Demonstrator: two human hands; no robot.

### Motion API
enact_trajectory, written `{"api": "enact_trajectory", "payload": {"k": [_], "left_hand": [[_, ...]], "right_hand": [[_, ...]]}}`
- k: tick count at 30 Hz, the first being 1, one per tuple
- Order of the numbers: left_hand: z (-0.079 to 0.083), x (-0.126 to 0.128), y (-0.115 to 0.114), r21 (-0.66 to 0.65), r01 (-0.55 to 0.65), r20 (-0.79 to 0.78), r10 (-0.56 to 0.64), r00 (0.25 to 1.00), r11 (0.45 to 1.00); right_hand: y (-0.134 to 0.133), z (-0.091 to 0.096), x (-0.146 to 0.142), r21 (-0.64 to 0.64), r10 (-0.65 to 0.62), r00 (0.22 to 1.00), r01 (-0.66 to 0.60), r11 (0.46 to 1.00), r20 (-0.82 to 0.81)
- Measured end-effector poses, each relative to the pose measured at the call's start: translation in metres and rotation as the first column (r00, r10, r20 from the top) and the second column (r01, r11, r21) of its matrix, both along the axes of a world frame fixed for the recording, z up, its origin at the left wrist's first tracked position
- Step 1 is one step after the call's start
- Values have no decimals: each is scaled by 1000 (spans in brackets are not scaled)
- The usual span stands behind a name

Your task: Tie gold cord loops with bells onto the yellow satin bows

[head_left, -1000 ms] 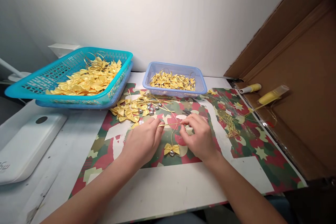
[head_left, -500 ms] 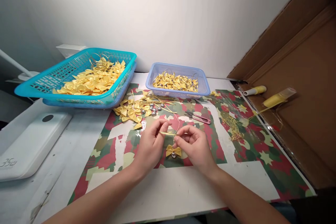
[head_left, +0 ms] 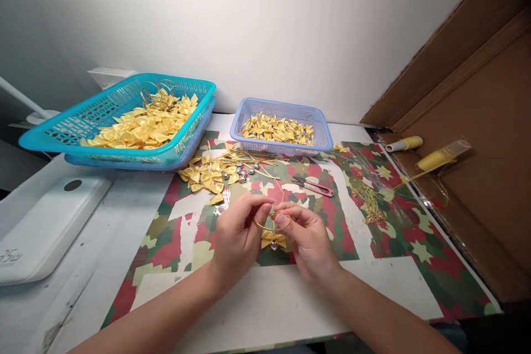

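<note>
My left hand [head_left: 238,235] and my right hand [head_left: 307,238] meet just above the patterned mat [head_left: 373,243], fingertips pinched together on a thin gold cord [head_left: 271,225]. The cord curves into a small loop between them. A yellow satin bow [head_left: 272,239] with a small silver bead hangs from the cord, low between both hands. A loose pile of yellow bows [head_left: 207,172], gold cords and silver beads lies on the mat just beyond my left hand.
A teal basket [head_left: 62,135] of yellow bows sits at the back left, a lilac basket [head_left: 321,127] of finished bows at the back centre. Pink thread snips [head_left: 313,186] lie behind my right hand. Gold cords [head_left: 367,199], yellow tubes [head_left: 440,156], cardboard [head_left: 477,121] right; white device [head_left: 45,221] left.
Both hands lifted off the mat and drew closer together. The gold cord, held straight before, now bends into a loop with the bow hanging beneath it.
</note>
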State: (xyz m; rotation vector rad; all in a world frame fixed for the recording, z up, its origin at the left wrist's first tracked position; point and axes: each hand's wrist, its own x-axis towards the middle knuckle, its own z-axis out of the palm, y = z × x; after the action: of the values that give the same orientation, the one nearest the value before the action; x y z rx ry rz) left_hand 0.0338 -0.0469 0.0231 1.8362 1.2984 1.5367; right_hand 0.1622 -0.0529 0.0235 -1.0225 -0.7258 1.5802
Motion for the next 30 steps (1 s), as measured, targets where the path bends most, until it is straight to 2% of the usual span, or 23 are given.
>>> {"api": "enact_trajectory", "payload": {"k": [3,6,9,12,14,22,30], "left_hand": [[-1,1,-1,11,24,2,-24,1000,1000],[0,0,-1,-22,58,-7,-58,998,998],[2,-4,-2,-47,109,-128,-114,985,993],[2,-7,-1,-19,151,-287,-150,946,988],[2,-8,0,11,158,-333,-146,932,987],[3,-6,0,29,125,-311,-110,944,992],[3,-8,2,17,154,-398,-135,907,988]], "right_hand": [[-1,1,-1,-80,28,998,-32,996,-52],[0,2,-1,-101,7,999,-12,995,-52],[2,1,1,-73,-34,999,31,997,-42],[5,-1,3,-20,-77,997,77,997,-31],[5,-2,4,20,-89,996,90,996,-24],[4,-3,3,51,-73,997,73,996,-7],[5,-3,2,19,-79,997,79,997,8]]}}
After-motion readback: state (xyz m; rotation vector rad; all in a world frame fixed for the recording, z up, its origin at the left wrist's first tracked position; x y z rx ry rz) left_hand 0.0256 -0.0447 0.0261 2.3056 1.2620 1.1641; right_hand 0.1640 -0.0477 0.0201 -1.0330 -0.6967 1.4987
